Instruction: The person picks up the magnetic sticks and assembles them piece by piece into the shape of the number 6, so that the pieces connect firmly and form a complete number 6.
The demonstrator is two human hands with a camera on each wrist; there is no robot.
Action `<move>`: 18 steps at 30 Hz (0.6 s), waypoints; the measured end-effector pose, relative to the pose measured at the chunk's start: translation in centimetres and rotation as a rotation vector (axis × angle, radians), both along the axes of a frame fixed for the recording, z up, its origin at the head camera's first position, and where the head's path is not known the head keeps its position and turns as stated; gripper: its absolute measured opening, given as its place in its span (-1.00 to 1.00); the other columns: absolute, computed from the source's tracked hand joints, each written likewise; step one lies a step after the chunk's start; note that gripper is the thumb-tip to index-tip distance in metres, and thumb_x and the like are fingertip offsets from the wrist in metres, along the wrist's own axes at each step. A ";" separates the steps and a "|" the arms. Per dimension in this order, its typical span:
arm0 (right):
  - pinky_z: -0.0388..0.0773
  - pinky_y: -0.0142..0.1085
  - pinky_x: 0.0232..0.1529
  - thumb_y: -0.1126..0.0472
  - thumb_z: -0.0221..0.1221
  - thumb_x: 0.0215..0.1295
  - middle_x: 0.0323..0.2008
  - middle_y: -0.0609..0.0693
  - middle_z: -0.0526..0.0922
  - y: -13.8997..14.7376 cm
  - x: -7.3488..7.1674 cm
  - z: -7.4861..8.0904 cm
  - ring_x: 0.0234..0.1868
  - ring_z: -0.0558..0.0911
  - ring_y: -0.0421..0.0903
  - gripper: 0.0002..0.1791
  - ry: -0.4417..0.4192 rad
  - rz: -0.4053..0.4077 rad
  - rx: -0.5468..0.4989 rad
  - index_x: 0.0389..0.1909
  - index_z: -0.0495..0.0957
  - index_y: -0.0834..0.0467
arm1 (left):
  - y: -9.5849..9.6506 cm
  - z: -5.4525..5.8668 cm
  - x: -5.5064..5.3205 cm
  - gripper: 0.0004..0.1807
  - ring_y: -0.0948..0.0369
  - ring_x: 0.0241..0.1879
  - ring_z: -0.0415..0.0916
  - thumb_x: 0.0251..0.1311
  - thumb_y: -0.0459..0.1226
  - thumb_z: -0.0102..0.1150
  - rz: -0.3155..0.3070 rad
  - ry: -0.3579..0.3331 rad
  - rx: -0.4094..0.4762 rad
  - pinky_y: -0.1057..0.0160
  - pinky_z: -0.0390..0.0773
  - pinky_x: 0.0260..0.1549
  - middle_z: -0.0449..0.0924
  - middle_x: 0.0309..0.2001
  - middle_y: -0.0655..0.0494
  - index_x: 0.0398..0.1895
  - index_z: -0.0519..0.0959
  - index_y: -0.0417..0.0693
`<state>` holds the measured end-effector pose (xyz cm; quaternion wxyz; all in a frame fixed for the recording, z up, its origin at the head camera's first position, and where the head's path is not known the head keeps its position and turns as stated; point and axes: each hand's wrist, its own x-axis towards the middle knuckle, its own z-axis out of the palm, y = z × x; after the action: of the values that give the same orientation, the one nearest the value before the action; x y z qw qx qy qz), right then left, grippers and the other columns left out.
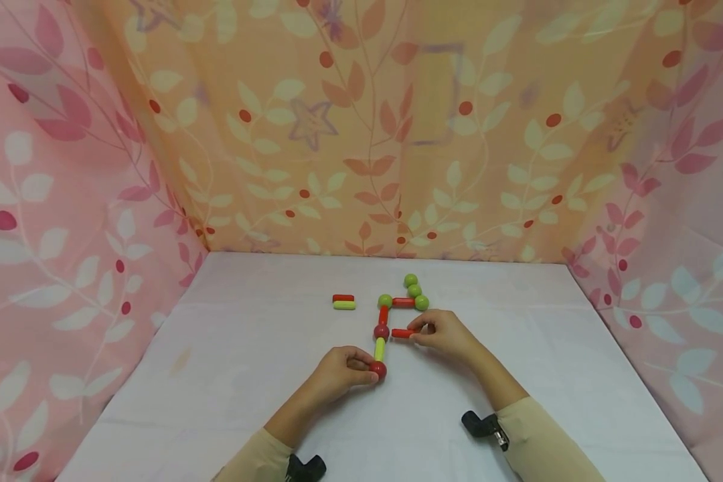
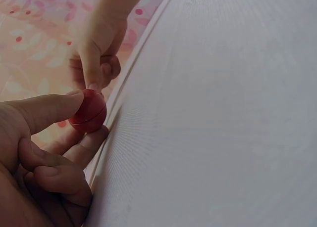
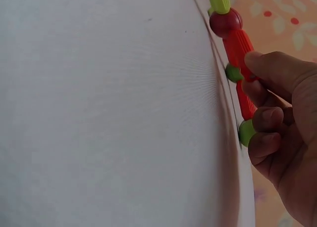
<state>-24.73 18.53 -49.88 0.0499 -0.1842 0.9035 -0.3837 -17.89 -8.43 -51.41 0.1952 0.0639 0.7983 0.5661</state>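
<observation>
A jointed chain of balls and rods lies on the white cloth in the head view. At its near end, my left hand (image 1: 339, 372) pinches a red ball (image 1: 377, 369) between thumb and fingers. From that ball a yellow-green rod (image 1: 379, 349) runs to a second red ball (image 1: 381, 332). My right hand (image 1: 444, 331) pinches one end of a red rod (image 1: 402, 333), whose other end points at the second ball; in the right wrist view this rod (image 3: 241, 48) appears close to it. Farther along are a red rod (image 1: 383, 314), a green ball (image 1: 385, 301) and another red rod (image 1: 404, 302).
Several green balls (image 1: 414, 291) sit in a row at the chain's far right end. Left of the chain, a loose red rod (image 1: 343, 298) and a yellow-green rod (image 1: 345, 305) lie side by side. Patterned curtains (image 1: 361, 167) stand behind and beside the table.
</observation>
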 end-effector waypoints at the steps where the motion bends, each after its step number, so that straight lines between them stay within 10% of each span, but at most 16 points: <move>1: 0.44 -0.33 -0.50 0.04 0.34 0.01 -0.46 -0.19 0.56 0.0 -0.1 -0.1 -0.46 0.47 -0.15 -0.83 -0.005 0.003 0.004 -0.32 0.63 -0.18 | 0.0 0.0 0.0 -0.58 0.21 -0.28 0.52 -0.20 -0.04 0.43 -0.002 0.000 0.003 0.25 0.54 -0.29 0.63 -0.33 0.19 -0.25 0.56 0.04; 18: 0.46 -0.29 -0.43 0.03 0.34 0.00 -0.43 -0.17 0.57 -0.6 -0.1 -0.3 -0.41 0.48 -0.13 -0.81 -0.067 0.004 0.021 -0.30 0.63 -0.16 | 0.0 0.3 0.1 -0.61 0.20 -0.29 0.52 -0.20 -0.05 0.43 -0.009 0.012 -0.003 0.27 0.54 -0.29 0.62 -0.33 0.19 -0.27 0.56 0.05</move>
<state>-24.80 17.97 -50.14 0.0826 -0.1724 0.9050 -0.3800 -17.75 -8.48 -51.10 0.1933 0.0708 0.7999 0.5637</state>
